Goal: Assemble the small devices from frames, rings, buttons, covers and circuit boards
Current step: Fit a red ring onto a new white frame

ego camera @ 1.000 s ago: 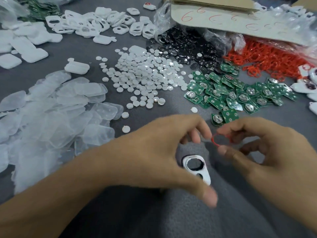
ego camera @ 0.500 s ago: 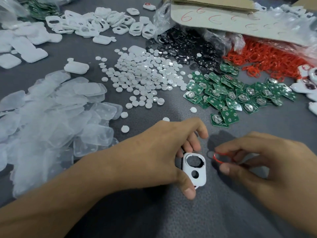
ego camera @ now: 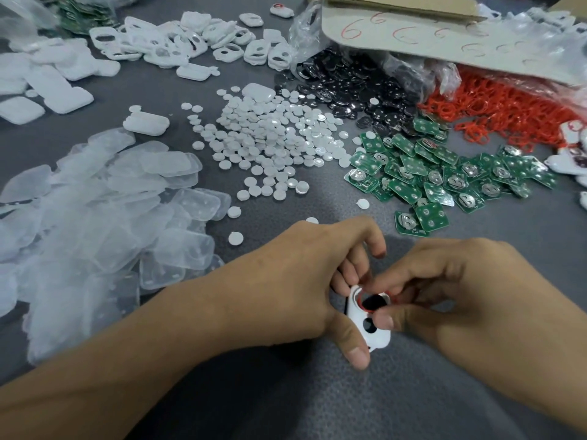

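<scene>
Red ring (ego camera: 360, 302), earlier apart, now on frame (ego camera: 379, 340)

We record the left hand (ego camera: 286, 281) and right hand (ego camera: 476, 300) bare; forearms (ego camera: 111, 360) behind the fingers bare; thumbnail (ego camera: 358, 353) cut short.

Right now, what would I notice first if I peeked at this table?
Two hands meet up front: the left hand holds a white frame, the right hand pinches a red ring at its bigger hole. Behind, a bright red ring heap lies far right, next to green circuit boards.
</scene>
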`<move>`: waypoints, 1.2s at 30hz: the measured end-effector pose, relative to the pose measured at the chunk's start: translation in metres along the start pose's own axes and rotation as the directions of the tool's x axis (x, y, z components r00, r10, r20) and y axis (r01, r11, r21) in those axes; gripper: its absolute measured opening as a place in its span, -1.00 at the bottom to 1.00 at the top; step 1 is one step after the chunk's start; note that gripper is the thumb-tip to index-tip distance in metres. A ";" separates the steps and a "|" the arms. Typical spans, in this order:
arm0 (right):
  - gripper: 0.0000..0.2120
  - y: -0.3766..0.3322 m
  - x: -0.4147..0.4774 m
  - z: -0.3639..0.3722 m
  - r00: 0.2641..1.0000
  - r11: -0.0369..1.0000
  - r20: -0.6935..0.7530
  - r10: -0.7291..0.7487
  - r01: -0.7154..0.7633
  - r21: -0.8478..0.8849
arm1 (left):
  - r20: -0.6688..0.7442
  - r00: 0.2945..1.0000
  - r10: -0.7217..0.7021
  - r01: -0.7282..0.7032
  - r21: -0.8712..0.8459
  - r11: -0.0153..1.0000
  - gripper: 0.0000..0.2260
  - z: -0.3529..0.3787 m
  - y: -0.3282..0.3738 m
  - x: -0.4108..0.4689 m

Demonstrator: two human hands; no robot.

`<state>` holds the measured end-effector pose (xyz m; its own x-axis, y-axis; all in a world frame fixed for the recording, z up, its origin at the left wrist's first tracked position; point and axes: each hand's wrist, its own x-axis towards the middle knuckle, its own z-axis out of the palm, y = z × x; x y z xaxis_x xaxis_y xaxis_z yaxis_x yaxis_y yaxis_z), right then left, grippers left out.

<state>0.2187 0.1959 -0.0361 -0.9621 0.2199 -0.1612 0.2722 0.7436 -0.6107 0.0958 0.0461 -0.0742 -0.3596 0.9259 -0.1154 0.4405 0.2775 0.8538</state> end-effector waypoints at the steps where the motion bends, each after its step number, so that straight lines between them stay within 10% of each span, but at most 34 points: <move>1: -0.67 0.000 0.000 0.000 1.000 1.000 0.000 0.006 -0.006 -0.001 | -0.002 1.000 0.000 0.000 0.002 1.000 -0.24 0.000 0.000 0.000; 20: -0.78 0.014 0.045 -0.017 0.928 0.975 0.365 -0.071 -0.012 0.220 | -0.024 1.000 -0.010 0.011 0.033 0.999 -0.30 -0.002 0.003 0.002; 28: -0.69 0.022 0.002 0.005 0.983 0.975 -0.038 -0.178 0.171 -0.140 | -0.018 0.999 -0.027 0.027 0.026 0.999 -0.32 -0.001 0.004 0.001; 36: -0.81 0.032 -0.018 0.029 0.927 0.960 -0.257 -0.275 0.251 -0.122 | -0.015 1.000 -0.002 0.002 0.013 1.000 -0.33 -0.002 0.004 -0.001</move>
<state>0.2444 0.1973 -0.0748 -0.9626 0.1617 0.2174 0.0220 0.8463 -0.5322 0.0961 0.0458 -0.0700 -0.3724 0.9216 -0.1092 0.4508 0.2825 0.8468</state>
